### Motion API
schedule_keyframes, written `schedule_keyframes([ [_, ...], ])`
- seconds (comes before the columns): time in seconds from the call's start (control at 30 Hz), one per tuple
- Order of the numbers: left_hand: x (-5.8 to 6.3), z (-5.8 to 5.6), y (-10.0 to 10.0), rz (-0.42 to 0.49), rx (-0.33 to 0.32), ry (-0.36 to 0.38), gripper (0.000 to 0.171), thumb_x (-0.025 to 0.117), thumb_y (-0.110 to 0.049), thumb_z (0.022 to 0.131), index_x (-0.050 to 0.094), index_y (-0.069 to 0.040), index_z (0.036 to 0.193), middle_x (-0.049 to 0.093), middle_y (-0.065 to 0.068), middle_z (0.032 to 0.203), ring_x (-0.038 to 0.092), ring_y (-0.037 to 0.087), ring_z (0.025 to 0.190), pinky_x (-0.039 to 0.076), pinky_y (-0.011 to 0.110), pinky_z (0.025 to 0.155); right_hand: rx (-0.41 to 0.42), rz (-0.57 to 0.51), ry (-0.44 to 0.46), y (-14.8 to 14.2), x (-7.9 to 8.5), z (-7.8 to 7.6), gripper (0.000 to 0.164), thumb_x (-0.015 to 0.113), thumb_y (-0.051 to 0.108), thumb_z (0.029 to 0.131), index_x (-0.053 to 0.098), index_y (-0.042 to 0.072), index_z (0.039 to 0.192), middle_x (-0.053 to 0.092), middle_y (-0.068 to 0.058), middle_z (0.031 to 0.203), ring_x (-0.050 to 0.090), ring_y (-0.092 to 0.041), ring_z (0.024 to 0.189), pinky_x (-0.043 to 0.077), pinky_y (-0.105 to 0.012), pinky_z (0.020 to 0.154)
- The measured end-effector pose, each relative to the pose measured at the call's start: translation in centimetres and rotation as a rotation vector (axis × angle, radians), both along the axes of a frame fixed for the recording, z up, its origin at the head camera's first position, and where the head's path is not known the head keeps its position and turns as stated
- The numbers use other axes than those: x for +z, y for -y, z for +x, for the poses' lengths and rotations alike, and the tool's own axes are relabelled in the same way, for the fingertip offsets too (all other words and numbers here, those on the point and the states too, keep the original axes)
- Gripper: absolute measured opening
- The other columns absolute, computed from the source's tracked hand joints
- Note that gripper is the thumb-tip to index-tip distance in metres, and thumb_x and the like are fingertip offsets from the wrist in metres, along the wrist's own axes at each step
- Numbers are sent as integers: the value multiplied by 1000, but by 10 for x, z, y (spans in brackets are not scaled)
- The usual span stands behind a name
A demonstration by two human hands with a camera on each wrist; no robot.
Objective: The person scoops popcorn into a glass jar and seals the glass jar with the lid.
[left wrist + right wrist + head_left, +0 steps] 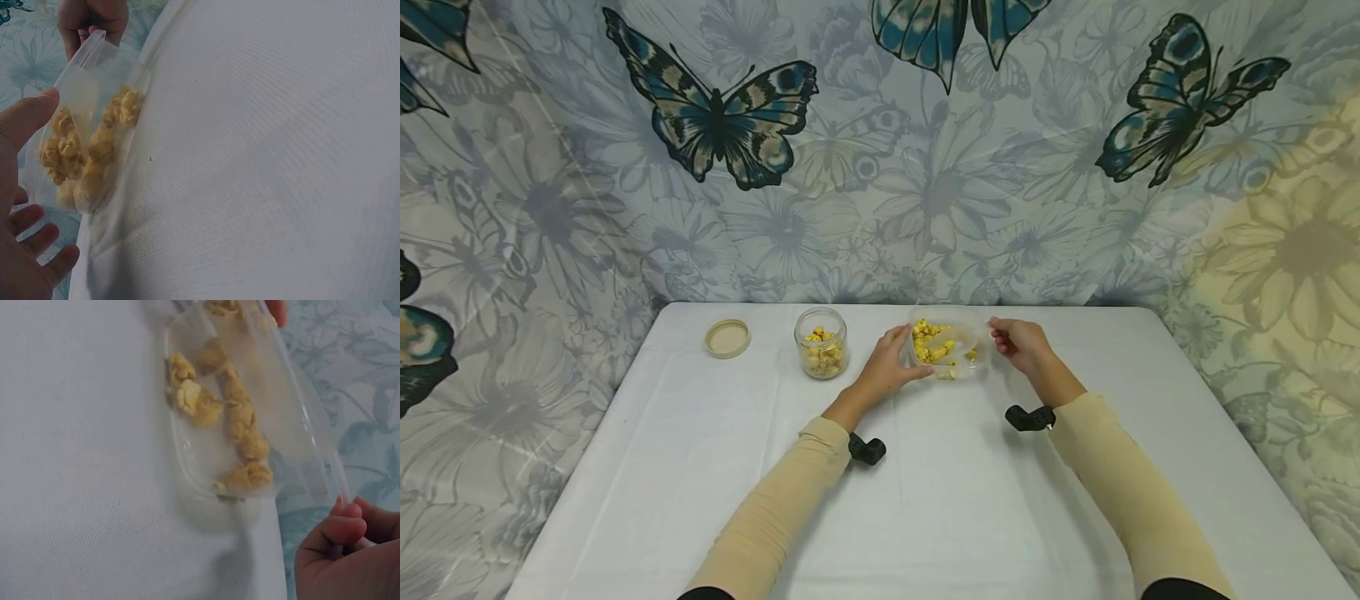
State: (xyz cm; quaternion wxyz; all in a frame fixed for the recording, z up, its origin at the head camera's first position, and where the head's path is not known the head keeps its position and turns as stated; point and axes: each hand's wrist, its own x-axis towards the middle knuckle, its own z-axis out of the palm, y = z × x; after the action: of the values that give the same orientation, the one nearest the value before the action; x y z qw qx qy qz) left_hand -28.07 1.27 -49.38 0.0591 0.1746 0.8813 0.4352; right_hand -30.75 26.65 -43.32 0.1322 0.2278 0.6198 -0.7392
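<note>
A clear plastic container [966, 360] with yellow popcorn [931, 352] in it stands near the table's far edge. My left hand [887, 367] holds its left end between thumb and fingers; in the left wrist view several fingers [40, 240] are spread beside it. At the opposite end, my right hand [1018, 343] pinches the end of a translucent plastic spoon [284, 419], whose pale oval bowl shows among the popcorn. An uncovered glass jar [822, 367], partly filled with popcorn, stands just left of my left hand.
Left of the jar lies a round beige lid [727, 340]. A white cloth covers the table [925, 500]. Fabric with flowers and butterflies [718, 125] hangs right behind the far edge and along the sides.
</note>
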Motion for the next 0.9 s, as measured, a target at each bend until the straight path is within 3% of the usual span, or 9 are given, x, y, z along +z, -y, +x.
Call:
schedule_keyframes([
  [0.3, -2, 0, 0, -12, 0, -13, 94, 74, -45, 84, 24, -11, 156, 28, 14, 158, 29, 34, 145, 32, 48, 117, 148, 42, -33, 0, 2, -1, 18, 56, 11, 99, 65, 9, 83, 59, 2, 67, 49, -6, 60, 42, -16, 53],
  [0.57, -2, -1, 0, 11, 2, -10, 93, 75, -42, 84, 24, -12, 156, 27, 13, 158, 28, 34, 146, 31, 48, 118, 112, -34, 79, -5, 4, -3, 24, 50, 9, 101, 63, 7, 81, 58, 1, 63, 48, -6, 57, 40, -16, 51],
  [0.9, -1, 0, 0, 7, 0, -3, 93, 75, -42, 84, 24, -13, 156, 27, 12, 158, 28, 33, 146, 32, 48, 117, 81, -136, 131, -11, 1, -6, 32, 46, 11, 103, 65, 8, 76, 58, 0, 63, 49, -7, 58, 41, -18, 52],
])
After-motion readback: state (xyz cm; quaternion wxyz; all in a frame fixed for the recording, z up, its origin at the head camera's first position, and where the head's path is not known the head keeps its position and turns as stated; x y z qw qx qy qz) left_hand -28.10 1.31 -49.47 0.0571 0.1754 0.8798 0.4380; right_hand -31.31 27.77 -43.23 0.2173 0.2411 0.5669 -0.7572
